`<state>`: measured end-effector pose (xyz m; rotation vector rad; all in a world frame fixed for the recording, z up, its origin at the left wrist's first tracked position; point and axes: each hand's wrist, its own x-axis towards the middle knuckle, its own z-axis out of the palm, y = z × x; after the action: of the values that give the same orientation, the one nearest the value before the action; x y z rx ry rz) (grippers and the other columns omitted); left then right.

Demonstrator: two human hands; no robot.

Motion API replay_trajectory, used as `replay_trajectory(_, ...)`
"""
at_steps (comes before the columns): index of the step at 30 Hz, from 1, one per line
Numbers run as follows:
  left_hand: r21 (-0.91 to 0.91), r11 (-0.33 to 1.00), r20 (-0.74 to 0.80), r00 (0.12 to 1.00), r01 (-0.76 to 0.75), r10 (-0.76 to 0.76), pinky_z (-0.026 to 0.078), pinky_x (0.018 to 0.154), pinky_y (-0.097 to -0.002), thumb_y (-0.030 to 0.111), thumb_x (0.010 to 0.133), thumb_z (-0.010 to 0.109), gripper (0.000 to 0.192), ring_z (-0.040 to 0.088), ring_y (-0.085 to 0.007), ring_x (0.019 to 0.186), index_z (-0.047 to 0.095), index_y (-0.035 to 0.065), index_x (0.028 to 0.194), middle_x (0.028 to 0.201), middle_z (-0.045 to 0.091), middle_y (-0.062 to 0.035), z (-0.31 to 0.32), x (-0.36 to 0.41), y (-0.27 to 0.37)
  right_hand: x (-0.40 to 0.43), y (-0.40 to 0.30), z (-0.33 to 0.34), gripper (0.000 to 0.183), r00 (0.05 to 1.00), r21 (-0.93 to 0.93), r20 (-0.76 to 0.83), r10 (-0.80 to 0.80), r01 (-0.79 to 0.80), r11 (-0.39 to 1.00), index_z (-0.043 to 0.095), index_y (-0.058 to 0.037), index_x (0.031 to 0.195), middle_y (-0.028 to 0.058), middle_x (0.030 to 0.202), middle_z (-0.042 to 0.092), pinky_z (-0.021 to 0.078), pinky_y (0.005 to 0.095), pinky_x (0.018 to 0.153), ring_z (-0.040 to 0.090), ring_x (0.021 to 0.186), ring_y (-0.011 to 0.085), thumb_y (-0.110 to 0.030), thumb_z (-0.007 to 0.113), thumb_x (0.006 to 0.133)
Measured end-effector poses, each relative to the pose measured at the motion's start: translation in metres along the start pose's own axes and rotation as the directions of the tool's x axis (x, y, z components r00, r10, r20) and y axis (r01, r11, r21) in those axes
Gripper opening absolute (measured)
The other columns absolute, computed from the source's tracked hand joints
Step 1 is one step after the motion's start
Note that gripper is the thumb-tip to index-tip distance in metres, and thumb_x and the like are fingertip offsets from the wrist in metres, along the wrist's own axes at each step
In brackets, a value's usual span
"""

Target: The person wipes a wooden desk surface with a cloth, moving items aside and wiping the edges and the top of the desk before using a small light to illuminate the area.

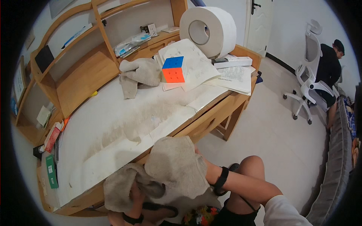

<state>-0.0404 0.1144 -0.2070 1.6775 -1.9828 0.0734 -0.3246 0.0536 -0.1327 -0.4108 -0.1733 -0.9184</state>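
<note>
A grey-beige cloth (175, 166) hangs in front of the desk's near edge, draped over my right hand (197, 151), which is almost wholly hidden beneath it. My left hand (137, 193) grips a bunched lower part of grey cloth (118, 189), at the lower left of the other. Whether these are one piece or two, I cannot tell. Both wrists wear black straps. On the desk a second bunched grey cloth (141, 72) lies left of a cube puzzle (173, 75) with blue and orange faces showing.
A large paper roll (210, 31), papers (234, 79) and a small white box (234, 62) stand at the desk's far right. Wooden shelves (84, 82) rise behind. A green box (51, 171) lies at the left. Across the room a person (328, 65) bends beside a white swivel chair (309, 76).
</note>
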Motion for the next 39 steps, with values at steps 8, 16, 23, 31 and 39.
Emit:
replay_trajectory(8,0.032,0.991,-0.081,0.988,-0.131,0.134,0.031,0.105,-0.0438,0.010,0.075,0.073,0.066,0.040,-0.0363,0.126,0.042,0.0012,0.133,0.134,0.044,-0.0203,-0.047,0.025,0.033,-0.001,-0.011,-0.007,0.046,0.957,-0.112,-0.291,0.007,-0.041,0.993,0.046,-0.0099,0.133,0.0075,0.135,0.047,0.0312,0.0340,0.108,0.042,0.126,0.0222,-0.034,0.051,0.094)
replay_trajectory(16,0.288,0.931,-0.061,0.966,-0.223,0.250,0.032,0.104,-0.0439,0.015,0.073,0.076,0.069,0.040,-0.0358,0.124,0.043,0.0005,0.132,0.133,0.043,-0.0208,-0.053,0.022,0.029,-0.012,-0.036,-0.001,0.050,0.994,-0.839,0.024,-0.104,0.077,0.539,0.023,-0.0150,0.143,0.0041,0.143,0.034,0.0277,0.0310,0.110,0.036,0.130,0.0157,-0.011,0.043,0.097)
replay_trajectory(23,0.296,0.935,-0.056,0.973,-0.196,0.222,0.035,0.100,-0.0442,0.017,0.077,0.073,0.064,0.043,-0.0373,0.120,0.044,0.0014,0.131,0.129,0.045,-0.0234,-0.085,0.032,0.078,-0.014,-0.030,-0.018,0.048,0.995,-0.438,0.102,0.017,0.030,0.898,0.025,-0.0134,0.143,0.0035,0.144,0.033,0.0249,0.0308,0.111,0.034,0.131,0.0162,-0.017,0.041,0.098)
replay_trajectory(31,0.342,0.927,-0.006,0.986,-0.153,0.165,0.038,0.096,-0.0445,0.020,0.081,0.069,0.058,0.046,-0.0391,0.116,0.045,0.0025,0.131,0.124,0.048,-0.0264,-0.107,0.023,0.116,-0.006,0.021,-0.004,0.042,0.905,0.164,-0.291,0.310,-0.272,0.948,0.036,-0.0107,0.138,0.0057,0.135,0.045,0.0304,0.0315,0.109,0.044,0.122,0.0195,-0.025,0.041,0.099)
replay_trajectory(39,0.294,0.923,0.116,0.949,0.249,-0.293,0.036,0.096,-0.0478,0.030,0.066,0.083,0.084,0.043,-0.0423,0.118,0.043,-0.0009,0.132,0.129,0.043,-0.0269,-0.135,-0.002,0.159,0.004,0.008,0.005,0.036,0.777,0.320,-0.417,0.471,-0.360,0.876,0.047,-0.0101,0.130,0.0056,0.126,0.054,0.0401,0.0321,0.102,0.055,0.109,0.0213,-0.026,0.045,0.098)
